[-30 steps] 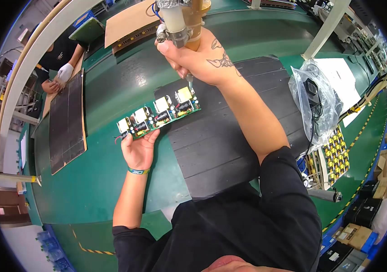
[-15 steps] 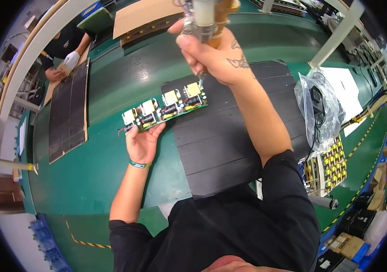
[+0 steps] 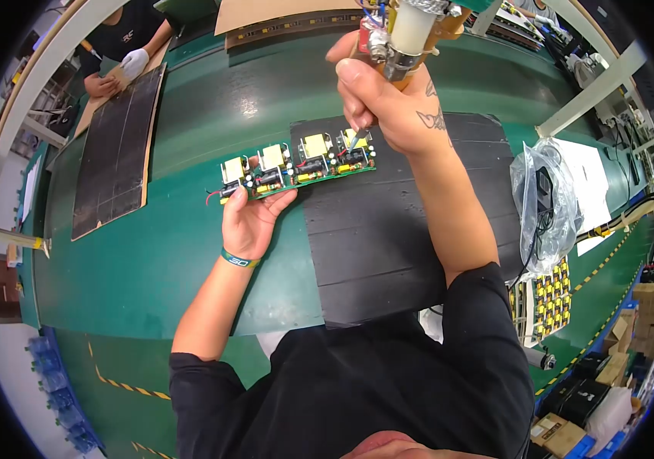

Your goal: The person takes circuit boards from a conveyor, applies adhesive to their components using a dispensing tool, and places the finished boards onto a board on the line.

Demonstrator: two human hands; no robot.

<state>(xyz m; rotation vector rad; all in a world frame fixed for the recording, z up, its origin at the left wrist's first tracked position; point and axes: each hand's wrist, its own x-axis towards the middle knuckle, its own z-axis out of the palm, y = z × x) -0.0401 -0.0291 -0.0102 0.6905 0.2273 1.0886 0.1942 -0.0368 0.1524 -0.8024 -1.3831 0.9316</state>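
My left hand grips the near-left edge of a long green circuit board that carries yellow-topped transformers, capacitors and wires in a row. My right hand is wrapped round a glue gun with a white cylinder and an amber-brown body. Its thin nozzle points down at the board's right end, right at the last transformer. The gun's upper part runs out of the picture. Beneath the board's right half lies a black sheet on the green table.
To the right, a clear plastic bag holds a black adapter and cable, beside white paper. More yellow-topped boards stand low at right. At the upper left, a co-worker's gloved hand is near a dark panel. A cardboard box stands behind.
The view has shifted slightly. The nozzle has moved from the board's far right edge to over the last transformer. Both hands keep their holds.
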